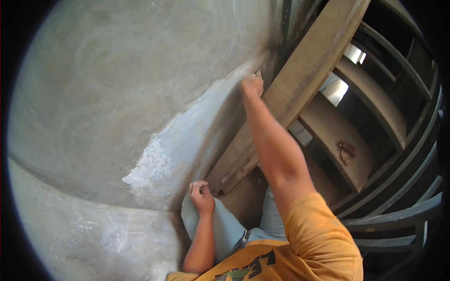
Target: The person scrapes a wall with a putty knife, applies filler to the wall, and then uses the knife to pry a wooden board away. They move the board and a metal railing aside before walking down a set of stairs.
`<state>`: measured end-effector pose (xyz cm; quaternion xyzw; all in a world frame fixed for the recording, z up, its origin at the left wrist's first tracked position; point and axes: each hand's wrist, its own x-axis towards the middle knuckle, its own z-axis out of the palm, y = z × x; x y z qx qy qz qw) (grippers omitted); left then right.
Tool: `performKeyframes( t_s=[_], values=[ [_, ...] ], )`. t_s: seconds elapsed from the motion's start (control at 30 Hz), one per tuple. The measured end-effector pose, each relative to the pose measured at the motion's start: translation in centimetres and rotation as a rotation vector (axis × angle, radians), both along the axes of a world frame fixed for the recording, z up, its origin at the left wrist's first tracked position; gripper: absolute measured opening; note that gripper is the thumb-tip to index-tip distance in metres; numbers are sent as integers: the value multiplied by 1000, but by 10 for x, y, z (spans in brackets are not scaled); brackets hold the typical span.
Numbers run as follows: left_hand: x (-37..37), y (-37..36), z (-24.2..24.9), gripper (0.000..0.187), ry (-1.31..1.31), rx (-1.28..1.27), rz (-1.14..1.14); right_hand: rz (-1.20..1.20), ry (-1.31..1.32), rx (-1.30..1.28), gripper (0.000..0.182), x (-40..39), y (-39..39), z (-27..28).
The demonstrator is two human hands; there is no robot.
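Note:
My right hand [253, 85] reaches up to the top end of a pale, smooth patch [192, 124] on the grey wall [108, 70]. Its fingers are bent and pressed to the surface; whatever they may hold is hidden. Lower down, my left hand [202, 199] is curled by my knee, near the bottom of the wooden beam [281, 89]. A small dark spot shows between its thumb and fingers, too small to name. Rough white filler [152, 164] marks the patch's lower left end.
Close to my right arm, the beam slants up beside wooden stair treads [337, 126]. A small reddish-brown object [347, 151] lies on one tread. Curved metal railings [393, 220] run along the right side. Another wall section [103, 239] meets the first at lower left.

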<state>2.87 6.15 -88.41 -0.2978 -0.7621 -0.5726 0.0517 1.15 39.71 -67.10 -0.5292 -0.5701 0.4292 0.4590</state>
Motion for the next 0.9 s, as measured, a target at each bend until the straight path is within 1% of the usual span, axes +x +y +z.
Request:
performKeyframes(
  t_s=[0.03,0.07,0.1,0.13,0.17,0.2,0.23,0.3,0.33,0.37,0.43,0.5,0.53,0.57,0.63,0.67,0.7,0.77,0.8,0.87,0.9],
  values=[
    [2,-9,-2,4,5,-22,-4,-17,23,-113,56,-8,14,-20],
    [1,-5,-3,4,0,-5,8,-31,53,-202,55,-10,15,-12],
    [-1,2,-3,4,-8,25,20,-34,62,-188,55,-9,13,-5],
    [-1,2,-3,4,53,18,1,-43,50,-81,55,-6,9,-3],
    [2,10,0,4,50,34,3,-50,32,22,54,-3,6,0],
    [5,8,1,4,-1,38,7,-73,34,-61,55,-8,17,-10],
    [5,2,3,5,-46,33,7,-77,38,-78,55,-8,21,-17],
    [2,-3,0,5,-10,22,6,-130,145,-20,56,-7,25,-10],
    [1,2,-1,5,17,23,7,-130,148,-6,56,-8,30,-2],
    [2,10,1,5,12,34,9,-98,98,-32,54,-8,31,7],
    [3,1,3,3,-7,18,-12,-76,38,-99,54,-3,24,-1],
    [-3,-3,-2,3,39,19,-7,-113,201,-125,54,-4,33,4],
    [-3,2,-5,4,81,35,6,-96,138,45,55,-2,34,3],
    [2,8,-5,4,69,42,1,-101,126,52,55,-1,33,10],
    [4,1,4,5,-48,18,-3,6,341,-466,57,0,25,5],
    [4,2,7,5,-30,28,1,87,304,-521,58,4,27,5],
    [3,-1,6,5,-26,33,1,88,307,-515,58,4,24,5],
    [2,2,1,4,-1,5,-3,-54,121,-6,59,-3,22,9],
    [3,4,-1,4,-2,2,3,-48,120,-10,59,-7,30,3],
    [1,1,-4,4,-31,16,1,-50,353,-386,59,-10,38,-1],
    [-2,2,-3,4,-28,29,1,-47,357,-373,59,-9,35,2]
  ],
)
